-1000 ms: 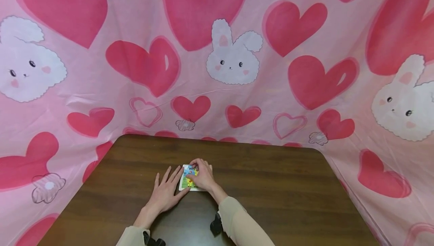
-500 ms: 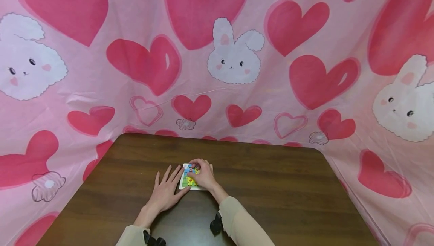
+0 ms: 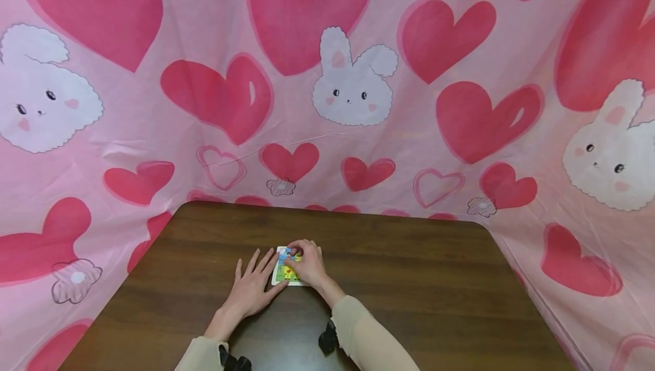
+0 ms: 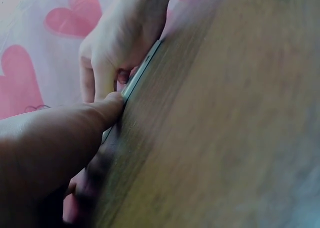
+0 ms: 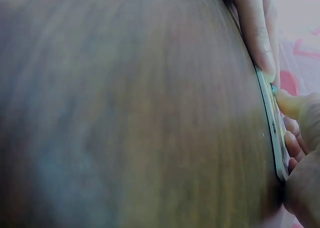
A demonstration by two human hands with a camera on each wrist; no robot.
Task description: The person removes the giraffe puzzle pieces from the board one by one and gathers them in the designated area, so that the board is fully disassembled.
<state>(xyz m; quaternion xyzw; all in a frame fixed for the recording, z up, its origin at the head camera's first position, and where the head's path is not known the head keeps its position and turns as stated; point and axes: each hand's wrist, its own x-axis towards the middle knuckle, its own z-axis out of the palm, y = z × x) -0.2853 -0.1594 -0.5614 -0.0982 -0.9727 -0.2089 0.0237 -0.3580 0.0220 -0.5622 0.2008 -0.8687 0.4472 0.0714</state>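
Observation:
A small colourful puzzle card lies flat on the brown table. My left hand rests flat on the table with straight fingers, its fingertips against the card's left edge. My right hand lies on top of the card with curled fingers. In the right wrist view its thumb meets a small teal puzzle piece on the card's thin edge. Most of the card's picture is hidden under the right hand.
A pink cloth with red hearts and white rabbits hangs behind and on both sides of the table. The table's rounded far edge meets the cloth. Both sleeves are beige.
Almost nothing: both hands stay on the card, and the right fingers shift only slightly over its top part.

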